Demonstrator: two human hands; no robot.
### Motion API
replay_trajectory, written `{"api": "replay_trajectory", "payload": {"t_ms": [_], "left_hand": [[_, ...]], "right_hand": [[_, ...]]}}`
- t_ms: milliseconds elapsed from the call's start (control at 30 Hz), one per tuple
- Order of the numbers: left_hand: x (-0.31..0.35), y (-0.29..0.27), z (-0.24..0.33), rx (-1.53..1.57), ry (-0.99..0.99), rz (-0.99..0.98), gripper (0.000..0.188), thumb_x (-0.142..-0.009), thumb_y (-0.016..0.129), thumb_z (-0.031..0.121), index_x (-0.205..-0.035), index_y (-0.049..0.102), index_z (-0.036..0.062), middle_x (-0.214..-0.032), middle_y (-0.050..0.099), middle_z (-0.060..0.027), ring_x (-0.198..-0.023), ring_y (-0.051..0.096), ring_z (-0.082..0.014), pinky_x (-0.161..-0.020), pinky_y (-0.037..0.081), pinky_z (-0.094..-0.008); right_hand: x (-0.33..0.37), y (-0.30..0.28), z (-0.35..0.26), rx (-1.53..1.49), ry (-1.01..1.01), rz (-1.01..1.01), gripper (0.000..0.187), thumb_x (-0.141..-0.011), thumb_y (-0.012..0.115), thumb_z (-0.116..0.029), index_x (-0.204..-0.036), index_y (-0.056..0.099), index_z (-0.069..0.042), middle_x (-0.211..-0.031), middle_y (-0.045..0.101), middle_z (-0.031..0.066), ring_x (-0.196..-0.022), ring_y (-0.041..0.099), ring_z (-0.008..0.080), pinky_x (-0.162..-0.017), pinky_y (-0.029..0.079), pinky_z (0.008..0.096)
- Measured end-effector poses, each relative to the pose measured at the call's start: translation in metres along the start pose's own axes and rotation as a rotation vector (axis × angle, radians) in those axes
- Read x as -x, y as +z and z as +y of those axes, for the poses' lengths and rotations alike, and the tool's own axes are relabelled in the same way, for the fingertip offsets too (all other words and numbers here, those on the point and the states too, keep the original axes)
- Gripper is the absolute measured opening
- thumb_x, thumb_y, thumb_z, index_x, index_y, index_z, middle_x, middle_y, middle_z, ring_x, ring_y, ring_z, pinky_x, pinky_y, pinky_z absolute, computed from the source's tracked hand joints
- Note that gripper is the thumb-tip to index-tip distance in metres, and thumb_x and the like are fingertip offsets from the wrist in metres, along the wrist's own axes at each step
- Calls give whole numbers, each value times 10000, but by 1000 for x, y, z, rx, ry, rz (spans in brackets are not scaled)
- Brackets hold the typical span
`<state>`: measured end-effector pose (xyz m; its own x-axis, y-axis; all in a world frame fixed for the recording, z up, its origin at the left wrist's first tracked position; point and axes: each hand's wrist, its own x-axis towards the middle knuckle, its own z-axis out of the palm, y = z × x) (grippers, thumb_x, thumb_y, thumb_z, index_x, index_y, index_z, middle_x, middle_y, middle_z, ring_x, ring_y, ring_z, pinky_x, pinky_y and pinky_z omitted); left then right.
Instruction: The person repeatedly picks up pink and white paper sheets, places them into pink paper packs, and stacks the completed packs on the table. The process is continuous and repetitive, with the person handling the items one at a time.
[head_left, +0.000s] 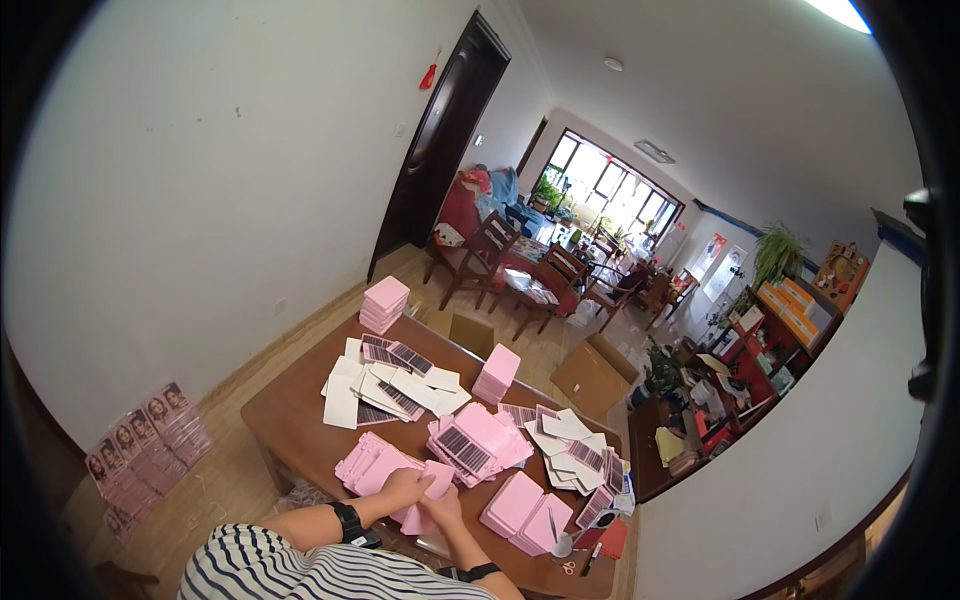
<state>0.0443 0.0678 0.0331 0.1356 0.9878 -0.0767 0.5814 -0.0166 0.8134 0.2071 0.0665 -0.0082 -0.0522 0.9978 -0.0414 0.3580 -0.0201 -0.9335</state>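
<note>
Your brown tabletop (285,415) stands beside the white wall, chairs beyond. At its near edge your left hand (402,488) and right hand (442,506) have their grip closed together on a pink card (428,492), with pink box stacks (520,508) just right of it.

Pink flat cardboard box blank (428,497), thin, partly folded, tilted, held between both hands at the near edge of the brown wooden table. It sits just right of a loose pile of matching pink blanks (368,464), lying flat and overlapping. Details too small to tell.
</note>
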Motion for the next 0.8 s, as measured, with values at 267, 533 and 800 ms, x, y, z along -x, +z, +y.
{"api": "replay_trajectory", "payload": {"t_ms": [267, 533, 800], "left_hand": [[5, 4, -24, 989, -237, -292, 431, -1020, 540, 391, -1051, 713, -2, -894, 720, -131, -814, 669, -201, -812, 527, -358], [37, 22, -70, 43, 209, -280, 490, -1060, 439, 400, -1042, 707, -9, -955, 708, -225, -886, 678, -285, -825, 527, -380], [75, 3, -140, 1566, -478, -155, 310, -1083, 442, 252, -1262, 564, 30, -1203, 648, -105, -1012, 660, -246, -847, 580, -382]], "right_hand": [[-5, 0, 3, -13, 194, 141, 930, -675, 910, -462, -1273, 507, 126, -1235, 640, 230, -1076, 665, 282, -888, 546, 381], [11, -7, 17, -495, 553, -37, 598, -872, 756, -437, -1262, 582, -18, -1077, 642, 110, -878, 619, 238, -707, 518, 421], [51, -51, 72, -1172, 581, -306, 460, -1035, 504, -246, -1409, 453, 16, -1391, 571, 163, -1306, 541, 305, -1140, 422, 453]]}}
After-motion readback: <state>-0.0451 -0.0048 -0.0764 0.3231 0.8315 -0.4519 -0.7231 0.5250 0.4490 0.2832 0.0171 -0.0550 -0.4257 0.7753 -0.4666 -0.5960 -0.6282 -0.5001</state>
